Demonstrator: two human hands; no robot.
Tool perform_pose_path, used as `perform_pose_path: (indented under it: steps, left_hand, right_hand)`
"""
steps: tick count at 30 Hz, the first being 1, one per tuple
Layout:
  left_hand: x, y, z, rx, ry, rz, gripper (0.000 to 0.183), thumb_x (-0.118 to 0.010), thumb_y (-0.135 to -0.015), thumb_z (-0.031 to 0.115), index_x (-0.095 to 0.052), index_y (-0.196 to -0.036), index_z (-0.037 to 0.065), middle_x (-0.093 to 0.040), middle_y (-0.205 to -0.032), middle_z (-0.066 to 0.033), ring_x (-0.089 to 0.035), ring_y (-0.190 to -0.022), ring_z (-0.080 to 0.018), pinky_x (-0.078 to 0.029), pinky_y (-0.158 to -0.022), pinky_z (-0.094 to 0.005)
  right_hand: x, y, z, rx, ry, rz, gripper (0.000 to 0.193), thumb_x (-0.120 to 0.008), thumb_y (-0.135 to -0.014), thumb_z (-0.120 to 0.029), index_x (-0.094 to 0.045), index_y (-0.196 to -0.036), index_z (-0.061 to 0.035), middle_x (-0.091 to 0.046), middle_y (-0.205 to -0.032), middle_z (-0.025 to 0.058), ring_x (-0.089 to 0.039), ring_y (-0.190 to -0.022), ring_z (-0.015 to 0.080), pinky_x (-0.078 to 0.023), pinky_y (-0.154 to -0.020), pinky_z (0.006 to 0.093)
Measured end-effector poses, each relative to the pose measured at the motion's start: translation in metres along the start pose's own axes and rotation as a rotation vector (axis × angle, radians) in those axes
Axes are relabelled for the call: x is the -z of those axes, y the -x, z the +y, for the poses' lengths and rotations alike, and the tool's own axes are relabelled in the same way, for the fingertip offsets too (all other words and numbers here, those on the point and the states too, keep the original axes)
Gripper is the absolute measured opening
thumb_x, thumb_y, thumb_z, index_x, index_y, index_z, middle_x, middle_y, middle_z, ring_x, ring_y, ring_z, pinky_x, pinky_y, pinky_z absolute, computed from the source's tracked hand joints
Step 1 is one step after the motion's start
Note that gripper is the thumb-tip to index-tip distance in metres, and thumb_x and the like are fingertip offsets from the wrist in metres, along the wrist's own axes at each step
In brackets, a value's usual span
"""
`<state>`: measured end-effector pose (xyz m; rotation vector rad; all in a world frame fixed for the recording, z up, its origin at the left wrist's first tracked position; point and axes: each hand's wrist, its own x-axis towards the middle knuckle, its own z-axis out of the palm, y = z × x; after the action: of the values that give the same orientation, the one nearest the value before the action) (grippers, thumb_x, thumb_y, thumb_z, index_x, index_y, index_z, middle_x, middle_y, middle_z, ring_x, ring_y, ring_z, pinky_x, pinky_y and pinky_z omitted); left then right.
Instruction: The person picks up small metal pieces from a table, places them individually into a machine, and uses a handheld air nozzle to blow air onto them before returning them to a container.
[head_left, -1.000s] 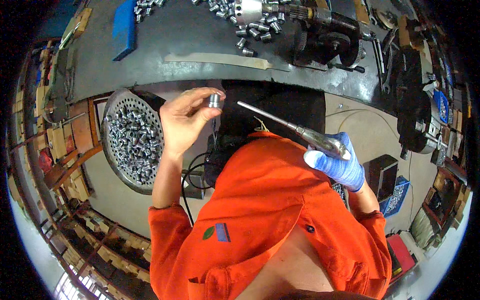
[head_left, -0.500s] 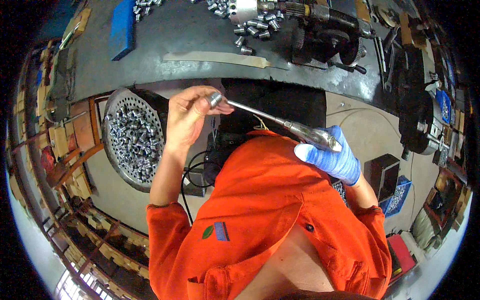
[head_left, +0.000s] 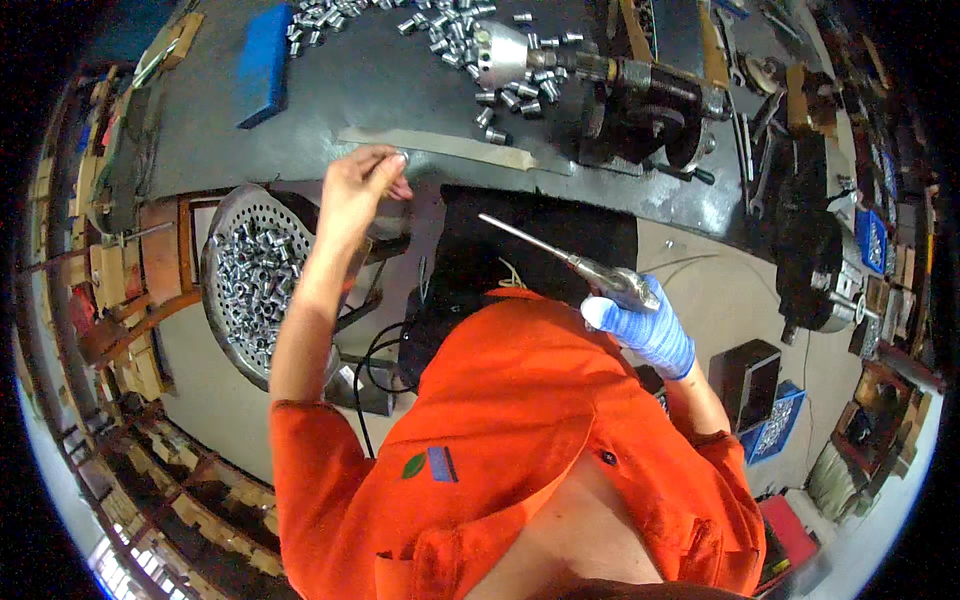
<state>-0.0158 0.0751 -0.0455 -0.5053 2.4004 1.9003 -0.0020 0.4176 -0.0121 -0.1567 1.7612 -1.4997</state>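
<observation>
Gloved right hand (head_left: 648,332) grips a slim-shafted metal tool (head_left: 612,282), its tip just apart from the bare left hand (head_left: 362,185), whose fingers curl close, contents unclear; beyond, metal fittings (head_left: 456,32) lie scattered on the table (head_left: 360,95).

The person's bare left grip (head_left: 362,182) pinches a small shiny part (head_left: 403,158) — mostly hidden — near the dark surface's (head_left: 200,130) edge. The blue-gloved right grip (head_left: 645,325) holds a slim-shafted metal tool (head_left: 605,280). Metal fittings (head_left: 440,42) lie scattered on the surface; more lie in a perforated pan (head_left: 250,207).
</observation>
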Motion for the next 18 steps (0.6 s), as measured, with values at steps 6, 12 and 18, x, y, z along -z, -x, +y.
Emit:
perform_pose_path:
  steps: [6,12,18]
  left_hand:
    - [0.020,-0.071,0.006,-0.185,-0.588,-0.015,0.026,-0.066,-0.071,0.016,-0.058,-0.088,-0.002,-0.061,-0.073,-0.0123,-0.061,-0.065,-0.0209,-0.047,-0.061,-0.0322]
    - [0.013,-0.105,0.010,-0.253,-0.925,-0.134,0.023,-0.065,-0.065,0.018,-0.057,-0.081,0.004,-0.062,-0.080,-0.0132,-0.060,-0.079,-0.0301,-0.047,-0.069,-0.0377]
    - [0.020,-0.071,0.030,-0.254,-0.863,-0.053,0.041,-0.069,-0.070,0.025,-0.057,-0.103,0.004,-0.063,-0.083,-0.0129,-0.062,-0.083,-0.0260,-0.047,-0.072,-0.0354]
  right_hand:
    - [0.003,-0.006,0.016,-0.048,0.119,0.031,0.051,-0.071,-0.071,-0.043,-0.061,-0.101,-0.0029,-0.053,-0.064,0.0002,-0.043,-0.061,0.0056,-0.039,-0.052,0.0259]
    - [-0.001,-0.012,0.001,-0.012,0.071,-0.015,0.051,-0.072,-0.071,-0.038,-0.058,-0.106,-0.0025,-0.061,-0.076,0.0036,-0.053,-0.069,0.0095,-0.045,-0.062,0.0274]
    - [-0.011,-0.025,-0.040,0.148,0.073,-0.024,0.050,-0.074,-0.069,-0.034,-0.057,-0.105,-0.0036,-0.058,-0.084,-0.0012,-0.043,-0.053,0.0026,-0.034,-0.045,0.0188]
